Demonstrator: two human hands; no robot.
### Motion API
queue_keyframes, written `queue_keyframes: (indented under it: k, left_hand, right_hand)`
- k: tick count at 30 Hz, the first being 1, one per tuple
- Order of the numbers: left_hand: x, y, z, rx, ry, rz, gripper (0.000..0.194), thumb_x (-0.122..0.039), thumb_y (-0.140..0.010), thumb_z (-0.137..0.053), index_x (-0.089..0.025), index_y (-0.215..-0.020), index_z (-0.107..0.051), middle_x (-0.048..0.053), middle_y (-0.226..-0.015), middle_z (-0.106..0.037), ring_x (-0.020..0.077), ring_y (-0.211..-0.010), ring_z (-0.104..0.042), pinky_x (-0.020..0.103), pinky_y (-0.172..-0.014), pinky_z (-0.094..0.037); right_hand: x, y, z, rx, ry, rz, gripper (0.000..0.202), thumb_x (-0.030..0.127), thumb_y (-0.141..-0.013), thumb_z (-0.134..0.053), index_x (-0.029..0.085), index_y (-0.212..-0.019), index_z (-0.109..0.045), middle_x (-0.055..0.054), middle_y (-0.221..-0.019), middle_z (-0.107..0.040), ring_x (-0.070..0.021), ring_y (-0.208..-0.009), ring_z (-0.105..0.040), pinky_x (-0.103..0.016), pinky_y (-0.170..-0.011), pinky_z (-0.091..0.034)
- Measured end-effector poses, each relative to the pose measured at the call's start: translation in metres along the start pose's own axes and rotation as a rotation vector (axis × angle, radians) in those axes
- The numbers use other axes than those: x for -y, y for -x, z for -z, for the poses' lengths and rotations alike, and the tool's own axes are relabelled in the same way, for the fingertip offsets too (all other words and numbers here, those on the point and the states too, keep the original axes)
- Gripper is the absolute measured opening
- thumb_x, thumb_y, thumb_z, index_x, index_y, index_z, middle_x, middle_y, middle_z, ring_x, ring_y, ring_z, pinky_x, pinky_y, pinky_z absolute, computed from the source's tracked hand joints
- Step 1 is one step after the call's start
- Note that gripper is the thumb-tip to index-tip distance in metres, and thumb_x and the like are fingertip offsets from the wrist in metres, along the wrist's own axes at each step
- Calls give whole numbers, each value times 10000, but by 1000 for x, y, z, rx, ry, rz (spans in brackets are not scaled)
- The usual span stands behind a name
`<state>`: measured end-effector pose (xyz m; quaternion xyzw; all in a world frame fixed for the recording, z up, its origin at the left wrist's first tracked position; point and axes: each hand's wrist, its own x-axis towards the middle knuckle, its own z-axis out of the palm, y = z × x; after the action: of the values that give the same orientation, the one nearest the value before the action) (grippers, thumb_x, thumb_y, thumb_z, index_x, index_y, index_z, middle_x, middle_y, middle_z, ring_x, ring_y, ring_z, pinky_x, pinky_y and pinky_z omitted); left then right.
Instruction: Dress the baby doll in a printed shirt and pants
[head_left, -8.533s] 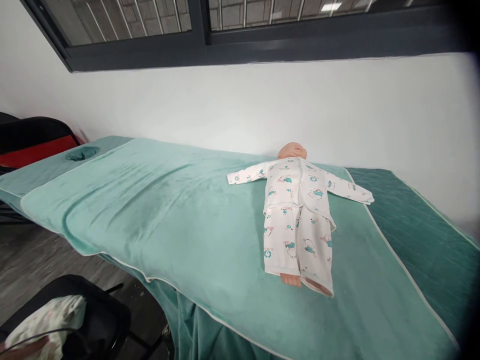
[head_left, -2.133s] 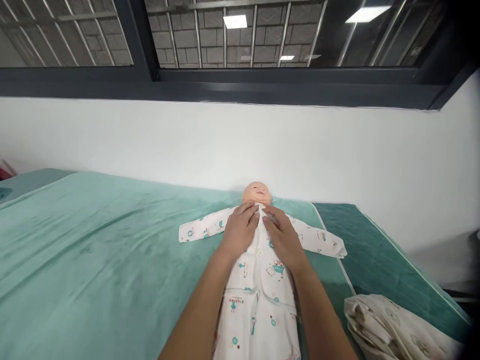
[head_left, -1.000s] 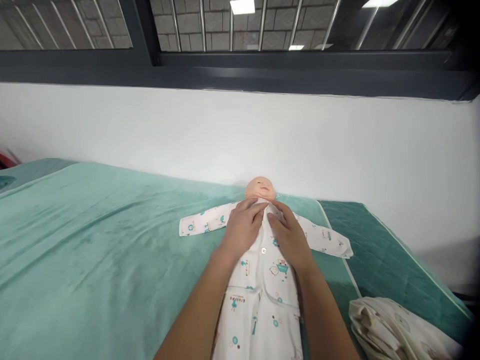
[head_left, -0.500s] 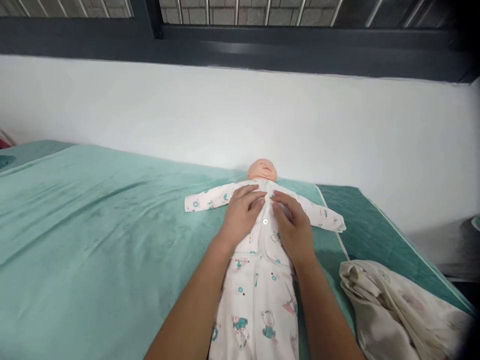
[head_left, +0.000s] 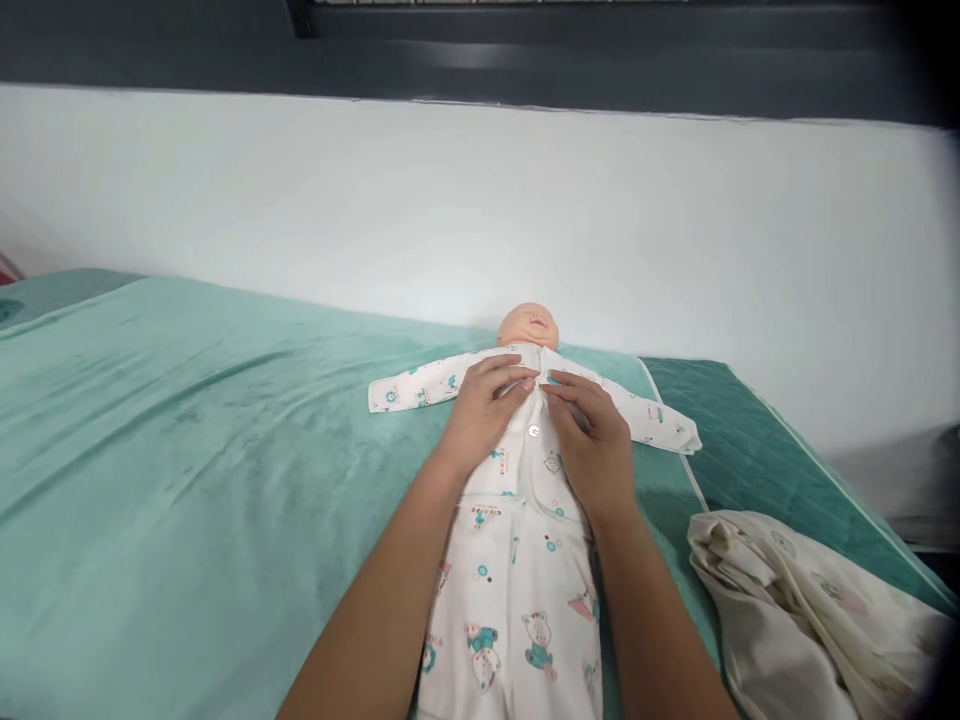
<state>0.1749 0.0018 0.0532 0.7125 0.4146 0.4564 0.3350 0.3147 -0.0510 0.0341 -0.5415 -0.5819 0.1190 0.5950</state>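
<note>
A baby doll with a pink head (head_left: 529, 326) lies on its back, dressed in a white printed jacket (head_left: 504, 470) with sleeves spread to both sides. White printed trousers (head_left: 517, 600) cover its lower body. My left hand (head_left: 491, 405) rests on the left side of the chest, fingers bent together at the jacket's front edge. Facing it, my right hand (head_left: 592, 430) pinches the other front edge, its fingertips close to those of my left hand. Just below the fingertips a round snap (head_left: 533, 431) shows on the jacket front.
A light green cover (head_left: 187, 480) spreads under the doll, with a darker green quilted surface (head_left: 750, 430) at the right. A crumpled cream cloth (head_left: 795, 610) lies at the lower right. Behind stands a white wall (head_left: 375, 210) below a dark frame.
The camera view has tilted down slightly, so less of the window shows. My fingertips have come closer together at the upper jacket front.
</note>
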Motion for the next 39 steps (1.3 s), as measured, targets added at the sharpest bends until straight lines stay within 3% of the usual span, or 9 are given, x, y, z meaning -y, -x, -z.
queue_keyframes:
  k: [9,29,39]
  left_hand:
    - [7,-6,-3,-18,126,41,157,-270,-893,-658,-279,-986,-784,24,-1297,-633,200,-1292,-525,341,-1146,-382]
    - [3,-5,-1,5,105,57,161,-291,-902,-646,-287,-998,-775,14,-1332,-611,202,-1295,-520,351,-1151,-382]
    - [4,-8,-1,21,130,82,119,-272,-860,-681,-269,-940,-769,14,-1347,-595,220,-1291,-522,368,-1158,-368]
  right_hand:
    - [1,-2,1,38,80,71,218,241,-928,-554,276,-1014,-751,-23,-1229,-663,-215,-1213,-551,-443,-1073,-431]
    - [0,0,-1,-29,80,55,239,262,-934,-548,258,-1036,-764,-28,-1217,-687,-226,-1174,-599,-446,-1061,-460]
    - [1,0,1,32,87,43,252,244,-940,-538,279,-1072,-750,-20,-1260,-659,-221,-1225,-548,-441,-1076,-429]
